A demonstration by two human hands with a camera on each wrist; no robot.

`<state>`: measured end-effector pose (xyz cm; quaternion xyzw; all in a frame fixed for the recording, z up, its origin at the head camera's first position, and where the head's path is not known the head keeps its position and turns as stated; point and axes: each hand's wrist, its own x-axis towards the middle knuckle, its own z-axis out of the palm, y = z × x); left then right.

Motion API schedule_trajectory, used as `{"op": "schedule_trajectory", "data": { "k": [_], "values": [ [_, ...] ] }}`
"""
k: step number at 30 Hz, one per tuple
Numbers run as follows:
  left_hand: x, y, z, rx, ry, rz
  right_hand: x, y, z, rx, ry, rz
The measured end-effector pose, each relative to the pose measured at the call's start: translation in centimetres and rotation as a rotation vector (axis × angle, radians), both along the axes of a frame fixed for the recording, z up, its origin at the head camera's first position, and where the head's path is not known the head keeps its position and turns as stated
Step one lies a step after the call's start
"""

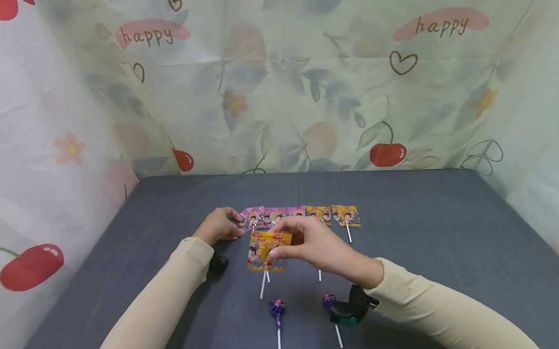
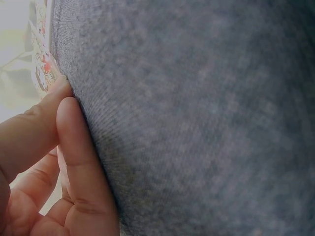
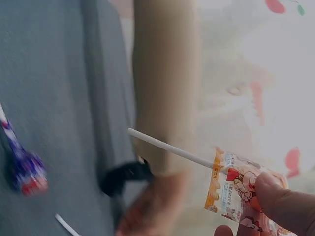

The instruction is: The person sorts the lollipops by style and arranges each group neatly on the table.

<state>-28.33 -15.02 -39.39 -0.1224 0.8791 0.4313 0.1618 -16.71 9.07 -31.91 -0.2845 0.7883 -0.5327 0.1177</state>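
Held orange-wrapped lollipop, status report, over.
Right hand pinching orange-wrapped lollipop clear of grey tabletop. Left hand touching leftmost pink-wrapped lollipop. Right hand partly blocking head view of wrapped row.

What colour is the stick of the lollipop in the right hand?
White; the stick shows best in the right wrist view.

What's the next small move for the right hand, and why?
Probably carry its orange-wrapped lollipop over beside the two similar orange packets, since the wrappers look grouped by colour, with pink packets to the left of the orange ones.
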Motion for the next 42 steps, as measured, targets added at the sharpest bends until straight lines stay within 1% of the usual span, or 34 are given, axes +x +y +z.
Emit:
{"op": "schedule_trajectory", "data": {
  "k": [3, 8, 11, 15, 21, 25, 28, 35, 42],
  "values": [
    [0.0, 0.0, 0.0, 0.004, -0.007, -0.005, -0.6, 1.2, 0.7, -0.004, 0.015, -0.070],
    [0.0, -0.1, 0.0, -0.002, -0.015, -0.008, -1.8, 3.3, 2.0, -0.038, 0.014, -0.186],
    [0.0, -0.1, 0.0, -0.005, -0.015, -0.009, -2.6, 4.6, 2.4, -0.058, 0.031, -0.251],
    [-0.1, 0.0, 0.0, -0.006, -0.014, -0.009, -3.5, 6.4, 2.5, -0.105, 0.039, -0.299],
    [0.0, 0.1, 0.1, 0.001, -0.016, -0.009, -4.7, 9.2, 2.3, -0.138, 0.066, -0.357],
    [-0.1, 0.0, 0.0, -0.001, -0.020, -0.010, -5.5, 10.8, 1.9, -0.122, 0.084, -0.406],
    [-0.1, -0.1, 0.0, 0.000, -0.022, -0.006, -6.1, 11.9, 1.4, -0.081, 0.083, -0.443],
    [0.0, 0.0, -0.1, 0.031, -0.011, -0.006, -7.6, 14.2, -0.5, 0.028, 0.038, -0.513],
    [-0.1, 0.1, -0.1, 0.006, 0.000, 0.005, -10.1, 16.2, -3.0, 0.187, -0.030, -0.611]
  ]
}}
